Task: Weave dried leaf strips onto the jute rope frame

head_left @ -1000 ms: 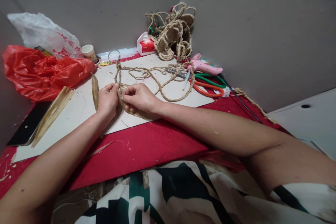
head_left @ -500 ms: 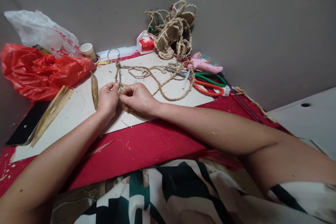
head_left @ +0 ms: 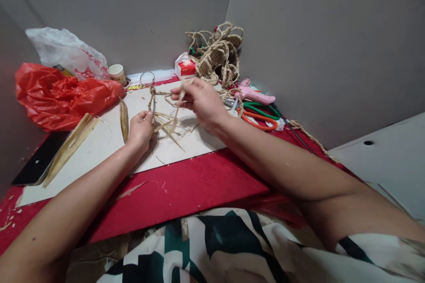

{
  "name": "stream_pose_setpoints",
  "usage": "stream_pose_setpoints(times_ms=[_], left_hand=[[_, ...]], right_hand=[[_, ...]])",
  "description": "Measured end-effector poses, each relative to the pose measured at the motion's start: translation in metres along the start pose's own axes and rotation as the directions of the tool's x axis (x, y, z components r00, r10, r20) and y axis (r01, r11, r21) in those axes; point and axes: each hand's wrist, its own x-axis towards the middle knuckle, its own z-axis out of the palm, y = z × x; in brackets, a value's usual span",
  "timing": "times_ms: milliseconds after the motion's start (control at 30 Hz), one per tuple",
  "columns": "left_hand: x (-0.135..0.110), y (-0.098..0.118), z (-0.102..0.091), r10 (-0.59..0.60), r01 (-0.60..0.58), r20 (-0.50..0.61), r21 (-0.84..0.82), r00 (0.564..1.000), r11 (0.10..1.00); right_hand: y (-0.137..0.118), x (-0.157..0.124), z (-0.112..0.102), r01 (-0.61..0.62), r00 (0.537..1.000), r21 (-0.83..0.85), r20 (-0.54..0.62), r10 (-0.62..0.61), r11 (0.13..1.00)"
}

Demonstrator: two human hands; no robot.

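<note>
Over the white board (head_left: 199, 139), my left hand (head_left: 140, 129) pinches a braided straw cord (head_left: 151, 96) near its working end. Loose pale strips (head_left: 171, 132) fan out rightward from those fingers. Higher and to the right, my right hand (head_left: 205, 101) is closed with thumb and fingers on one dry plant strip (head_left: 177, 110), which hangs down toward the fan. Part of the cord lies behind this hand and is hidden. A dry husk piece (head_left: 123, 119) rests just left of my left hand.
At left lie a red plastic bag (head_left: 66, 97), a flat husk bundle (head_left: 71, 146) and a dark phone (head_left: 40, 159). A paper cup (head_left: 117, 74) stands behind. On the right are a pink glue gun (head_left: 255, 94), orange-handled scissors (head_left: 262, 122) and a heap of braided cord (head_left: 215, 55).
My right hand has risen away from my left, lifting a strip, and the loose strips now show spread out. My left hand keeps its pinch. The view has shifted slightly.
</note>
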Motion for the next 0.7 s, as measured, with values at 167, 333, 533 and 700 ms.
stream_pose_setpoints(times_ms=[167, 333, 533, 700], left_hand=[[0.003, -0.003, -0.004, 0.018, -0.018, 0.002, 0.022, 1.000, 1.000], [0.006, -0.005, -0.005, 0.021, -0.021, 0.023, -0.006, 1.000, 1.000], [0.002, 0.002, -0.006, -0.014, 0.017, 0.057, -0.044, 0.998, 0.999], [0.001, 0.001, -0.009, -0.045, 0.057, 0.116, -0.100, 0.992, 0.993]], right_hand=[[-0.095, 0.010, -0.052, 0.159, 0.909, 0.222, -0.413, -0.055, 0.962], [-0.112, -0.009, -0.057, 0.457, 0.803, -0.183, -0.337, -0.492, 0.871], [0.013, -0.033, 0.015, 0.400, 0.886, -0.755, 0.464, -0.007, 0.520], [0.020, -0.020, 0.022, 0.406, 0.823, -0.752, 0.548, 0.149, 0.519]])
